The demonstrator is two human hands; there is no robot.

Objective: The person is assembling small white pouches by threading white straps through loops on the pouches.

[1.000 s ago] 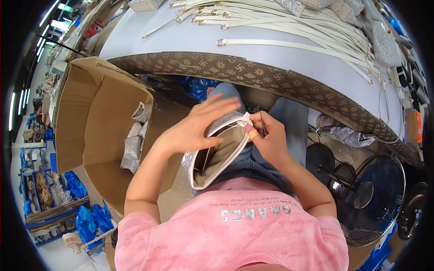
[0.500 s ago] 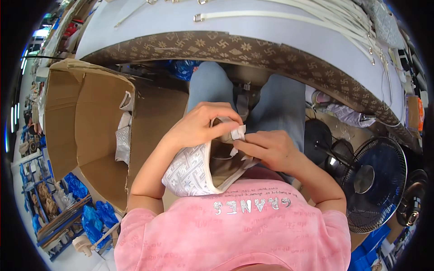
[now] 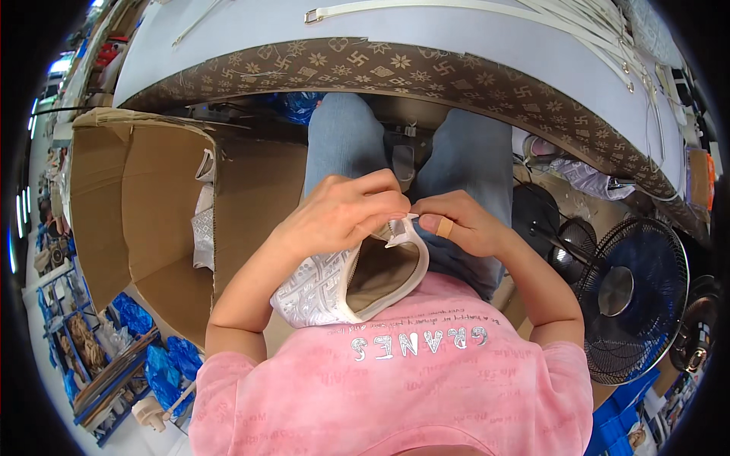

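Observation:
A white and silver patterned zip bag [image 3: 310, 292] rests in my lap against the pink shirt, its mouth open and its beige lining showing. My left hand [image 3: 351, 211] is closed on the far end of the bag's rim, fingers bent over it. Close beside it, my right hand [image 3: 461, 222] pinches the same corner between thumb and forefinger. A tan plaster [image 3: 445, 228] wraps the right thumb. Between the hands a small whitish tab [image 3: 398, 230] sits at the zip's end. The left fingertips are partly hidden behind the left hand.
An open cardboard box [image 3: 163, 205] at the left holds patterned pieces [image 3: 203, 228]. Ahead, a table with a brown patterned edge [image 3: 380, 64] bears white buckled straps [image 3: 411, 6]. A black fan [image 3: 631, 300] stands close to my right elbow. Blue plastic bags [image 3: 163, 368] lie at the lower left.
My right hand has moved up to the rim corner beside my left hand, thumb now on top. The bag's mouth has opened rounder on its right side. The view has shifted slightly.

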